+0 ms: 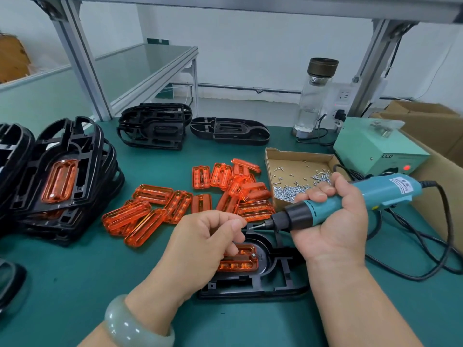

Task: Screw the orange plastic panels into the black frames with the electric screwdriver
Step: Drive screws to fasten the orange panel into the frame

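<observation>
Gripping the screwdriver [375, 194] in a full fist, the right hand [333, 216] holds it nearly level, bit [263, 224] pointing left with a screw [251, 227] at its tip. Left hand [208, 236] hovers over the frame [253, 288], fingers curled, thumb against forefinger just beside the bit; whether it pinches anything, cannot tell. Panel [238, 260] sits in the frame on the mat [75, 271]. Loose panels [200, 194] lie behind.

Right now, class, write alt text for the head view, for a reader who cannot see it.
The right hand grips an electric screwdriver, its tip over a black frame holding an orange panel; the left hand curls beside the tip. Loose orange panels and a box of screws lie behind.
</observation>
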`<state>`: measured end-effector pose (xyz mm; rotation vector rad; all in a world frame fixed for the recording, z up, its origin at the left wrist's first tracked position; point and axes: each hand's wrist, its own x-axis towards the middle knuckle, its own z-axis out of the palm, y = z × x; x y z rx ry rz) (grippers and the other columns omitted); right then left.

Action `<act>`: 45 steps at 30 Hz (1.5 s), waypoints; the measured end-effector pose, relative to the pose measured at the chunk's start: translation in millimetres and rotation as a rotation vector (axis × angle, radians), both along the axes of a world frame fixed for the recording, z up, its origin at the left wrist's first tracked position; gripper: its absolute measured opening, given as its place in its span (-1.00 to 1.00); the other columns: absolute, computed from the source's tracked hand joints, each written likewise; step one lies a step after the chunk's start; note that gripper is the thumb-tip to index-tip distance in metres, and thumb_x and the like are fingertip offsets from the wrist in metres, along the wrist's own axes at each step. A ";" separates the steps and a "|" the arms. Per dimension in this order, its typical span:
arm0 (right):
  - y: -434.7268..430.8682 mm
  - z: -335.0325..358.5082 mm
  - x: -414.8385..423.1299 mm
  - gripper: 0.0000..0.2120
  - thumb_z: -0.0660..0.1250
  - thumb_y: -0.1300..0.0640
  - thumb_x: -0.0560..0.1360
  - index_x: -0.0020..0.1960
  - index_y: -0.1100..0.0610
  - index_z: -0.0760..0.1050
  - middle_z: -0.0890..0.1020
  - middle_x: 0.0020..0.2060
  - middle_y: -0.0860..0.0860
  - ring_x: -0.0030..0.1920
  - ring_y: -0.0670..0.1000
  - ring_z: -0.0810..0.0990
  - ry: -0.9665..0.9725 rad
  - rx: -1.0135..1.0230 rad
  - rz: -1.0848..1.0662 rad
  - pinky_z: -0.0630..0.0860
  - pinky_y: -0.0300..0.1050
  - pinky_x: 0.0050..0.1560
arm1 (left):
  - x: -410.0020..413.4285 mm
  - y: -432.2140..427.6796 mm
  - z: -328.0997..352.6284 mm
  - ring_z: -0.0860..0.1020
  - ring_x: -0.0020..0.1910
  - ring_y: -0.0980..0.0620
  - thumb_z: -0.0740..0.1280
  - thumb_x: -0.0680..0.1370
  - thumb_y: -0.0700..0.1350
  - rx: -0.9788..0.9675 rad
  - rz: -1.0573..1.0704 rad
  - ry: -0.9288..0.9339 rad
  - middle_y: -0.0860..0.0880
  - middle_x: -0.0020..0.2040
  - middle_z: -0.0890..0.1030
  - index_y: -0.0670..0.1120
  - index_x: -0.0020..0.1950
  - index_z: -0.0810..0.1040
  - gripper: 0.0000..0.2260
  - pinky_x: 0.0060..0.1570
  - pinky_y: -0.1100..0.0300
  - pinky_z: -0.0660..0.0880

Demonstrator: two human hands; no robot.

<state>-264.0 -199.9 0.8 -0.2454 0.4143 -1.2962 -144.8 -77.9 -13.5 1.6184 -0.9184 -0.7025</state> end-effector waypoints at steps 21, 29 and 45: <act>3.3 4.4 2.8 -0.86 0.25 0.15 0.58 -0.14 0.04 0.37 0.40 -0.46 -0.13 -0.52 -0.15 0.38 0.019 -0.016 -0.064 0.45 -0.23 -0.31 | -15.3 -3.6 0.7 0.56 -0.47 0.15 0.38 0.49 -0.15 -0.098 0.035 0.149 0.00 -0.37 0.66 -0.05 -0.27 0.67 -0.86 -0.49 0.42 0.40; 4.8 2.5 4.9 -0.90 0.27 0.14 0.57 -0.08 0.03 0.36 0.41 -0.45 -0.13 -0.51 -0.15 0.39 0.016 -0.048 -0.071 0.46 -0.23 -0.30 | -16.2 -5.4 1.2 0.54 -0.48 0.18 0.36 0.51 -0.10 -0.066 0.041 0.097 0.02 -0.44 0.62 -0.07 -0.35 0.61 -0.77 -0.48 0.41 0.39; -2.2 4.2 -3.7 -0.89 0.26 0.15 0.57 -0.10 0.01 0.37 0.40 -0.46 -0.13 -0.51 -0.15 0.38 0.070 -0.088 -0.056 0.42 -0.24 -0.30 | 55.2 19.0 3.4 0.52 -0.15 0.30 0.56 0.30 0.01 0.292 -0.222 -0.451 0.17 -0.15 0.61 0.28 -0.11 0.57 -0.73 -0.17 0.48 0.40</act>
